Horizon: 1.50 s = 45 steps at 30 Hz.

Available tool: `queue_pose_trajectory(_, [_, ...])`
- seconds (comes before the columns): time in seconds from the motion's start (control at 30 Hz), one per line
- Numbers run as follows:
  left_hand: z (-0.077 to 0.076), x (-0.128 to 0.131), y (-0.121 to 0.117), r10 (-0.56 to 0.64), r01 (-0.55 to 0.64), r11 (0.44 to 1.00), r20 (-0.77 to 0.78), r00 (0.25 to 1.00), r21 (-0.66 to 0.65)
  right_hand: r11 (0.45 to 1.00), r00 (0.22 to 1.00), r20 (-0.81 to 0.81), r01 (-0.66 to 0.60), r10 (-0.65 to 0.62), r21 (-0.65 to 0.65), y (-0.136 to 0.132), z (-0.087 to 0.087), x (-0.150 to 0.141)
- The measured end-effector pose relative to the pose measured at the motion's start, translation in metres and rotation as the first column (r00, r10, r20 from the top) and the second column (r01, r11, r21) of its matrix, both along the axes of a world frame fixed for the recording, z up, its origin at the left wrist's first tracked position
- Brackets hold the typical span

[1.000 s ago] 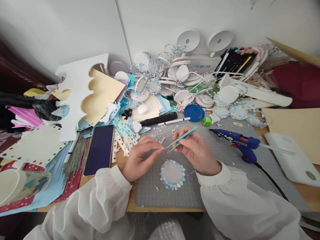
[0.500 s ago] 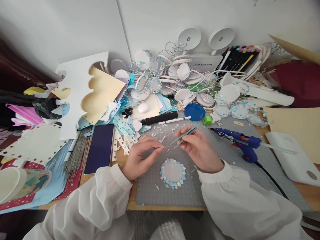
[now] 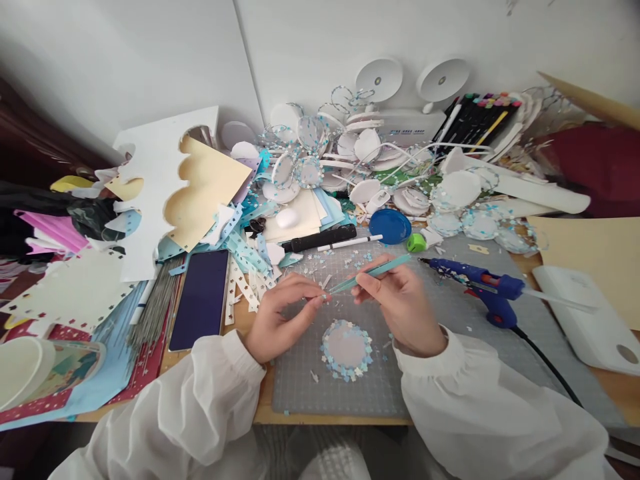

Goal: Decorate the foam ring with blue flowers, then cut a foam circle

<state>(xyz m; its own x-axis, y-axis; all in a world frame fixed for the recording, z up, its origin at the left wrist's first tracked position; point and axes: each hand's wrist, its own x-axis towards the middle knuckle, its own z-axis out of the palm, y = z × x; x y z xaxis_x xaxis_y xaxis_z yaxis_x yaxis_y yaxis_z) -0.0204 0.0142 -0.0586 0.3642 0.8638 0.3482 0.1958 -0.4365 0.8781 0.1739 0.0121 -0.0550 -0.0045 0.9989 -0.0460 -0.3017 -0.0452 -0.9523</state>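
My right hand [image 3: 400, 303] grips teal tweezers [image 3: 373, 270], their tips meeting the fingertips of my left hand [image 3: 285, 313]. Thumb and index finger of the left hand pinch a tiny pale paper piece [image 3: 325, 296], too small to make out fully. Below both hands a round disc [image 3: 346, 345] lies flat on the grey cutting mat [image 3: 300, 393], its rim ringed with small blue and cream paper flowers or stars. Loose paper bits [image 3: 353, 259] are scattered on the mat beyond the hands.
A blue hot glue gun [image 3: 475, 280] lies right of my right hand, its cord running toward the front. A phone [image 3: 199, 300] is at left. Behind stand a blue lid [image 3: 390, 227], a black marker-like tube [image 3: 320, 238], a white pen [image 3: 350, 242] and heaped white discs [image 3: 367, 143].
The tweezers have swung left and closed together, and their tips now reach the left fingertips. My left hand has stayed almost still, as has the disc.
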Motion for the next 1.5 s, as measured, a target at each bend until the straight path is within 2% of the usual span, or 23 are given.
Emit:
queue_pose_trajectory(0.1, [0.0003, -0.0001, -0.0004, -0.002, 0.002, 1.000, -0.005, 1.000, 0.002, 0.996, 0.999, 0.051, -0.009, 0.005, 0.084, -0.0005, -0.0013, 0.0015])
queue_pose_trajectory(0.27, [0.0007, 0.0005, -0.0001, -0.010, 0.010, 1.000, -0.005, 1.000, 0.015, 0.989, 0.997, 0.081, -0.017, 0.005, 0.150, -0.0011, -0.0009, 0.0008])
queue_pose_trajectory(0.97, [-0.0016, 0.0002, 0.0013, -0.024, 0.025, 0.999, -0.051, 0.998, 0.026, 0.983, 0.971, 0.230, 0.014, -0.057, 0.184, -0.0037, 0.0040, -0.0014])
queue_pose_trajectory(1.03, [-0.0016, 0.0001, 0.0014, -0.028, 0.030, 0.999, -0.051, 0.998, 0.024, 0.985, 0.978, 0.201, 0.018, -0.053, 0.174, -0.0029, 0.0031, -0.0011])
queue_pose_trajectory(1.2, [-0.0004, 0.0003, 0.0014, -0.026, 0.027, 0.999, -0.044, 0.999, 0.026, 0.996, 0.999, -0.010, 0.048, -0.048, 0.074, 0.0017, 0.0052, 0.0010])
queue_pose_trajectory(1.3, [-0.0001, 0.0007, 0.0011, -0.032, 0.033, 0.999, -0.034, 0.999, 0.025, 0.997, 0.997, -0.049, 0.063, -0.060, 0.048, 0.0039, 0.0063, 0.0013])
queue_pose_trajectory(1.4, [-0.0005, 0.0007, 0.0006, -0.049, 0.049, 0.999, -0.007, 0.999, -0.021, 0.984, 0.992, 0.009, 0.123, -0.125, 0.127, 0.0039, 0.0043, 0.0010])
queue_pose_trajectory(1.47, [-0.0006, 0.0007, 0.0002, -0.070, 0.072, 0.995, 0.033, 0.997, -0.069, 0.948, 0.969, 0.115, 0.181, -0.217, 0.263, 0.0014, 0.0047, 0.0016])
queue_pose_trajectory(1.5, [-0.0003, 0.0006, 0.0001, -0.078, 0.083, 0.992, 0.057, 0.995, -0.096, 0.910, 0.942, 0.187, 0.199, -0.280, 0.363, -0.0009, 0.0066, 0.0022])
